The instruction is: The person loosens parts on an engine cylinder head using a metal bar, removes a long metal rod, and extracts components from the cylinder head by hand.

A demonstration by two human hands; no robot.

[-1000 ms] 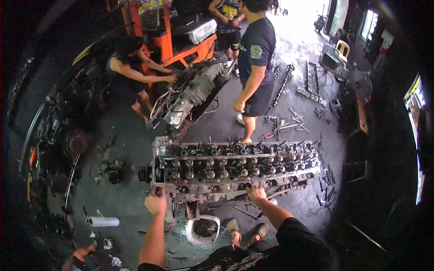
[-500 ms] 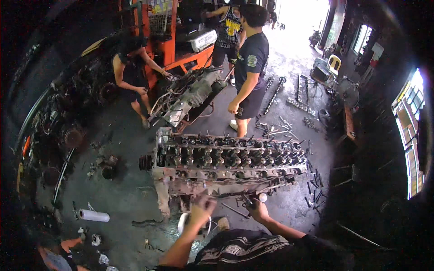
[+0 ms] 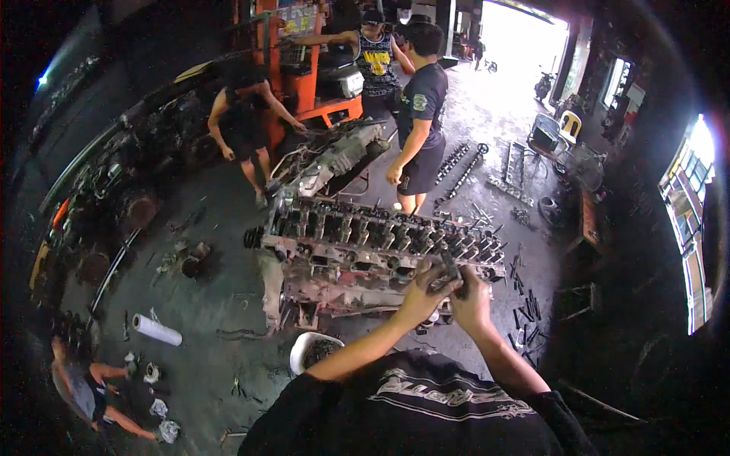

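Left hand (image 3: 424,292) beside right hand (image 3: 473,298), forearms (image 3: 511,361) converging, fingers around a small dark part (image 3: 450,266)

The dark floor (image 3: 205,304) is bearing a white roll (image 3: 157,330) and pliers (image 3: 238,387) at left, a white basin (image 3: 296,356) nearby, camshafts (image 3: 464,172) farther off, and scattered dark rods (image 3: 529,310) at right.

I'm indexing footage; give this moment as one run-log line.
left hand: on small dark part | right hand: on same part | ahead: engine | floor: white tub, white roll
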